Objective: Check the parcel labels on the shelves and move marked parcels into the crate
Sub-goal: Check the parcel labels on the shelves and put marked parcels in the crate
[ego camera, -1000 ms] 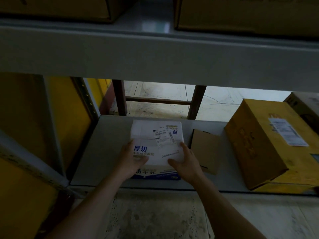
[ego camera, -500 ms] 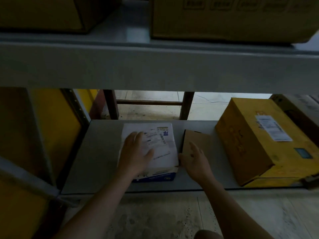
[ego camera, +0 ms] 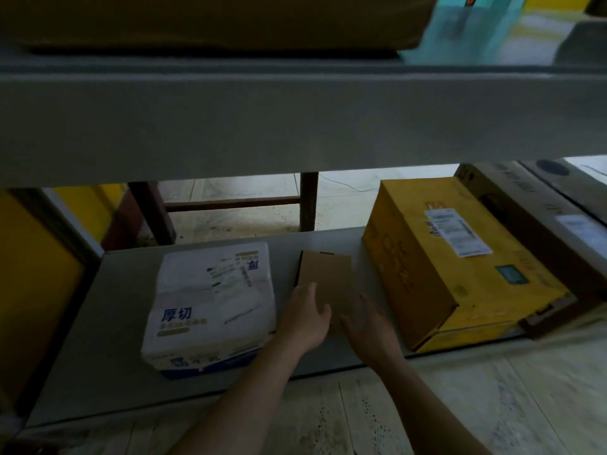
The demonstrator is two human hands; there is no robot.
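Both hands, left (ego camera: 305, 318) and right (ego camera: 369, 326), fingers relaxed and apart, rest against a small flat brown cardboard parcel (ego camera: 325, 274) lying on the grey shelf (ego camera: 115, 307) beside a white plastic-wrapped parcel (ego camera: 210, 303).

Dark brown wooden frame legs with crossbar (ego camera: 230, 203) stand behind the shelf, centre frame. Pale speckled tiled floor (ego camera: 377, 415) spans the bottom. Yellow wall panel (ego camera: 29, 284) occupies the left edge.

Left hand (ego camera: 307, 318): off the white parcel (ego camera: 213, 303), now at the small brown box (ego camera: 325, 274).
Right hand (ego camera: 369, 326): shifted to the box's near right edge.
White parcel: released, flat on shelf (ego camera: 115, 323).
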